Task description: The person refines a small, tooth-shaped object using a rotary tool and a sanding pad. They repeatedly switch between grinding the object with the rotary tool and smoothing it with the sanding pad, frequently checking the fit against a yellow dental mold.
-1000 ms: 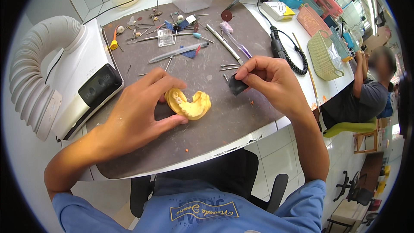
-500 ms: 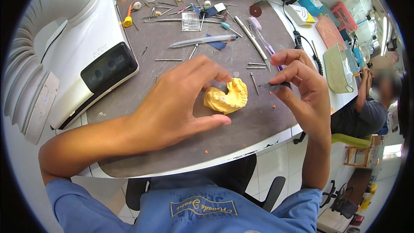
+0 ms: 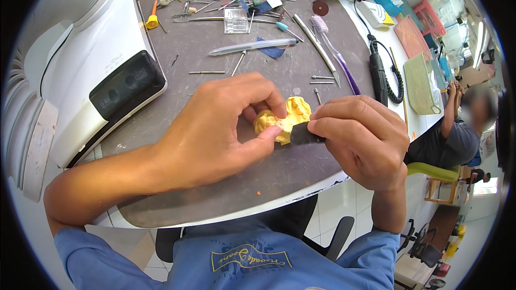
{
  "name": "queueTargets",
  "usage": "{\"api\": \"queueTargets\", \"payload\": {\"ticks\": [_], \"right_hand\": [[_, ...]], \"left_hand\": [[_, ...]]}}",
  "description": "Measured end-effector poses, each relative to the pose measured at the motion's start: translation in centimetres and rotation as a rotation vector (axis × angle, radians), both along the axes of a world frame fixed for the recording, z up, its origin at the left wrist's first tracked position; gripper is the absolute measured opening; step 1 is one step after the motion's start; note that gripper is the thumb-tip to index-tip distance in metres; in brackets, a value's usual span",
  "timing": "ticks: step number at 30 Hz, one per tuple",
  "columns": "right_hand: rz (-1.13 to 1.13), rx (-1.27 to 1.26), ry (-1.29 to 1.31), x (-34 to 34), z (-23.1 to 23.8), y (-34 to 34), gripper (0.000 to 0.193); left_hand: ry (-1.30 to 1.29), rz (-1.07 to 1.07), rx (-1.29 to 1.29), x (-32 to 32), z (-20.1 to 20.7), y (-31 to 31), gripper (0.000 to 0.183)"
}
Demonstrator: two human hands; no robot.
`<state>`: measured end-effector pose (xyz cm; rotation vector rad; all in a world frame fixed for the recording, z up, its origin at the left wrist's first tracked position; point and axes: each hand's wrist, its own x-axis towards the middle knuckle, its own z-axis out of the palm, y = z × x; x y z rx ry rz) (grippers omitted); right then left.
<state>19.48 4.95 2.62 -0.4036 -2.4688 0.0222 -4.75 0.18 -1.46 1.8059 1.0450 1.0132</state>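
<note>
A yellow dental cast (image 3: 298, 108), curved like a tooth arch, is at the middle of the work surface. My left hand (image 3: 215, 129) closes on its left part, thumb in front and fingers behind, near a small pale tooth. In the fingers of my right hand (image 3: 368, 142) is a small flat black strip (image 3: 305, 133), whose edge is up against the cast's front right side. My right fingertips cover one end of the strip, and its material cannot be made out.
Beyond my hands lie a clear-barrelled pen (image 3: 252, 46), a knife-like tool (image 3: 317, 48), a toothbrush (image 3: 336, 56) and several small burs. A black handpiece (image 3: 378, 78) rests at the right. A white suction unit (image 3: 107, 75) stands left. Another person (image 3: 457, 129) sits far right.
My right hand has come left and down, bringing the black strip to the cast. My left thumb and fingers have closed from apart onto the cast. The handpiece is now uncovered.
</note>
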Motion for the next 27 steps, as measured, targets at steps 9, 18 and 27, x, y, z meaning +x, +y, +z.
{"api": "queueTargets", "payload": {"ticks": [9, 18, 27], "right_hand": [[0.062, 0.072, -0.039, 0.2, -0.1, 0.5, 0.031], [0.073, 0.083, -0.047, 0.2, -0.2, 0.5, 0.032], [0.071, 0.106, 0.005, -0.2, -1.1, 0.7, 0.026]], "left_hand": [[0.049, -0.004, 0.001, -0.3, 0.4, 0.1, 0.013], [0.05, -0.012, -0.029, -0.2, 0.5, 0.2, 0.012], [0.059, -0.012, -0.029, -0.1, 0.4, 0.3, 0.012]]}}
